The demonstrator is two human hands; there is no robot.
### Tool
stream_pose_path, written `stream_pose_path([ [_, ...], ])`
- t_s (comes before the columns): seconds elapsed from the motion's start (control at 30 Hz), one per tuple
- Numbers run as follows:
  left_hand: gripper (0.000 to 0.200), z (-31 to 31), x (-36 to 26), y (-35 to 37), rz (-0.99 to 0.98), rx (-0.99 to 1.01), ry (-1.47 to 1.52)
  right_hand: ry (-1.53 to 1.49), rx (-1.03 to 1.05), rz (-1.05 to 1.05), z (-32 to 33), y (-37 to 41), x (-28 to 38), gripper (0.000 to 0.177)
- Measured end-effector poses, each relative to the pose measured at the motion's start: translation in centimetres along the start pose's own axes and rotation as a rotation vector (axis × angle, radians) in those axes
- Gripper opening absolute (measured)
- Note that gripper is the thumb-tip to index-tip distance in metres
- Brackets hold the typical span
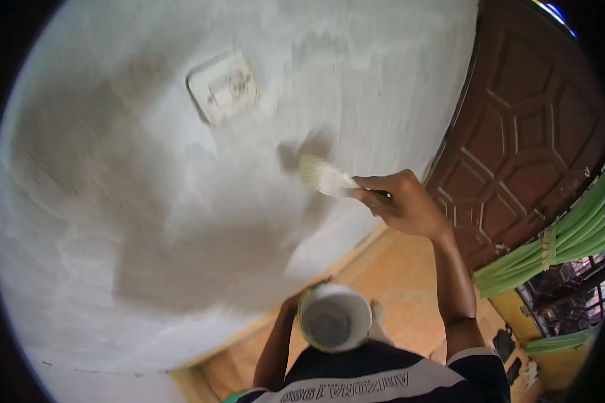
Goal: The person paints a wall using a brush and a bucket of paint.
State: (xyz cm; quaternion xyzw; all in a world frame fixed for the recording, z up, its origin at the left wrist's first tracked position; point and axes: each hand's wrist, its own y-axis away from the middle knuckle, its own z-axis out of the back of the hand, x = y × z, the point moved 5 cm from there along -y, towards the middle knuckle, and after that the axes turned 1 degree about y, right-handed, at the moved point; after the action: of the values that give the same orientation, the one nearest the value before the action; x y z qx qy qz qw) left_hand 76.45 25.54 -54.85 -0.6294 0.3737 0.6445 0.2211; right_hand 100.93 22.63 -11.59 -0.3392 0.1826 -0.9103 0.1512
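Note:
My right hand (400,201) is closed round the handle of a paintbrush (329,180) coated in whitish paint. Its bristles point left, at or close to the wall (249,181), whose white coat looks patchy. Low in the view, my left hand (301,293) holds a pale bucket (335,317) by its left side, in front of my body; its fingers are mostly hidden behind the rim. Greyish contents show inside the bucket. A white switch plate (223,88) with smears on it sits on the wall, up and left of the brush.
A brown panelled door (517,134) stands at the right of the wall. Green curtains (558,245) hang by a window with a grille at the far right. Orange tiles (396,269) cover the floor, with dark items (504,344) lying at the lower right.

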Motion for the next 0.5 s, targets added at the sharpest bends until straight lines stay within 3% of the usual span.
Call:
stream_pose_path([
  [0.07, 0.053, 0.7, 2.2, -0.2, -0.18, 0.01, -0.113, -0.231, 0.002, -0.117, -1.4, 4.0, -1.2, 0.026],
  [0.2, 0.059, -0.3, 0.1, 1.5, -0.169, 0.097, -0.142, -0.188, 0.247, -0.28, -4.8, 12.4, -2.4, 0.03],
  [0.27, 0.063, -1.0, 1.5, 1.9, -0.079, 0.182, 0.005, -0.03, 0.495, -0.131, -6.9, 15.4, -1.6, 0.035],
  [0.3, 0.063, -2.0, -1.9, 3.2, 0.069, 0.157, 0.046, -0.01, 0.608, -0.147, -8.2, 17.3, -1.7, 0.037],
  [0.33, 0.064, -2.9, -6.4, 4.1, 0.215, 0.138, 0.08, -0.034, 0.626, -0.172, -9.5, 18.5, -1.8, 0.037],
  [0.37, 0.064, -3.4, -7.1, 4.1, 0.266, 0.156, 0.061, -0.022, 0.634, -0.116, -11.0, 19.5, -1.3, 0.037],
  [0.47, 0.062, -5.3, -8.4, 3.8, 0.352, 0.221, 0.062, 0.026, 0.715, -0.128, -15.2, 20.4, 1.0, 0.042],
  [0.5, 0.061, -5.8, -9.6, 4.0, 0.281, 0.232, -0.059, 0.024, 0.657, -0.057, -16.8, 20.1, 1.9, 0.042],
])
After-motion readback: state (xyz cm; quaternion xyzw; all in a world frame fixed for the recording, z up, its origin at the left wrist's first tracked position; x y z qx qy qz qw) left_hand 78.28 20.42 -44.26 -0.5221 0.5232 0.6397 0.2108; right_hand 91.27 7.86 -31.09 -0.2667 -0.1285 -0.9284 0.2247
